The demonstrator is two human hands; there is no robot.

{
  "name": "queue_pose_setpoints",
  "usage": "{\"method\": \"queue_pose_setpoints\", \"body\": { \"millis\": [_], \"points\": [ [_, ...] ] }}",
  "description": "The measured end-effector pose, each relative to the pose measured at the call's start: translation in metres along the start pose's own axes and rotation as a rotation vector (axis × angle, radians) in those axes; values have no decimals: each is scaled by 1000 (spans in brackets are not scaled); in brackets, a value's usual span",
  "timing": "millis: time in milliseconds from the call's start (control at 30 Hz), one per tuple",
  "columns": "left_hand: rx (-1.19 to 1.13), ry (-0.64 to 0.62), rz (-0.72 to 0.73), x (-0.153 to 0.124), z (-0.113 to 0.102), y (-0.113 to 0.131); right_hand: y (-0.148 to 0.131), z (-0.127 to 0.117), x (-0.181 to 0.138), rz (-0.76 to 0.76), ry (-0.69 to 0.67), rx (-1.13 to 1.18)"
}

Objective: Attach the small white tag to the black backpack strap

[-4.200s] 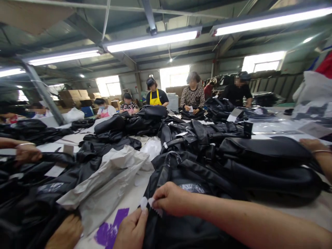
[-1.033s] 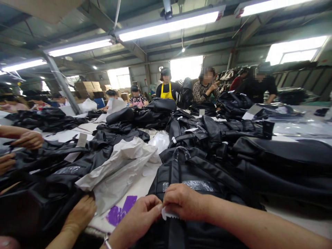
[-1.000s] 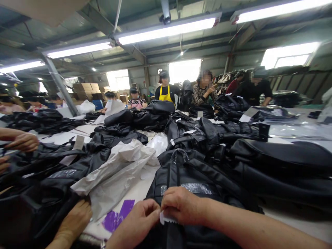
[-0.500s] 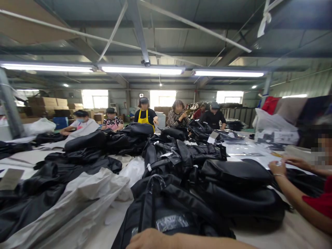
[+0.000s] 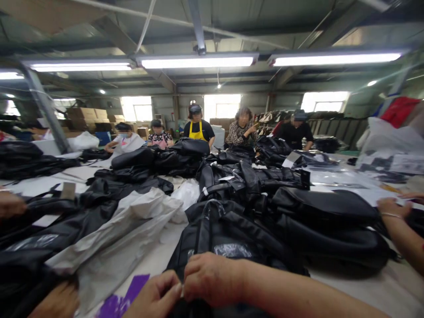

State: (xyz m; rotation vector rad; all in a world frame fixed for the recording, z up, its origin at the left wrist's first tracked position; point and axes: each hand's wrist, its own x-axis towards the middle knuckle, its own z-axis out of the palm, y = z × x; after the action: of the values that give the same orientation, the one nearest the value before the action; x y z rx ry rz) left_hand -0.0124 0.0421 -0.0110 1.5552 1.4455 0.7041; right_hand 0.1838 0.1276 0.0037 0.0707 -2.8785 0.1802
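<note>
Both hands meet at 6 o'clock over the black bag (image 5: 232, 238) on the surface (image 5: 380, 287): left hand (image 5: 155, 298) and right hand (image 5: 212, 278), fingers pinched together on a small white tag (image 5: 182, 290), barely visible. Fixing it to the bag seems underway; next needs steady pinching. A second ago the tag showed plainly; now it's almost hidden.

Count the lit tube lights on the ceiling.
4. One at the far left edge, one left of centre, one in the middle, one on the right. Others may lie outside the picture.
</note>
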Motion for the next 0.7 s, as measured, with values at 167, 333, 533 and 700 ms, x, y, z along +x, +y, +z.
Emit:
{"method": "queue_pose_setpoints", "body": {
  "millis": [167, 333, 533, 700],
  "points": [
    [-9, 26, -41, -16, -8, 14, -16, -19, -4, 29, 75, 129],
    [-89, 30, -51, -20, -14, 17, -15, -31, -12, 288, 258, 356],
    [-118, 3, -96, -13, -8, 16, -20, -26, -32, 853, 134, 514],
    [196, 37, -87, -5, 5, 36, -33, -22, -28, 1139, 5, 1036]
  ]
}}
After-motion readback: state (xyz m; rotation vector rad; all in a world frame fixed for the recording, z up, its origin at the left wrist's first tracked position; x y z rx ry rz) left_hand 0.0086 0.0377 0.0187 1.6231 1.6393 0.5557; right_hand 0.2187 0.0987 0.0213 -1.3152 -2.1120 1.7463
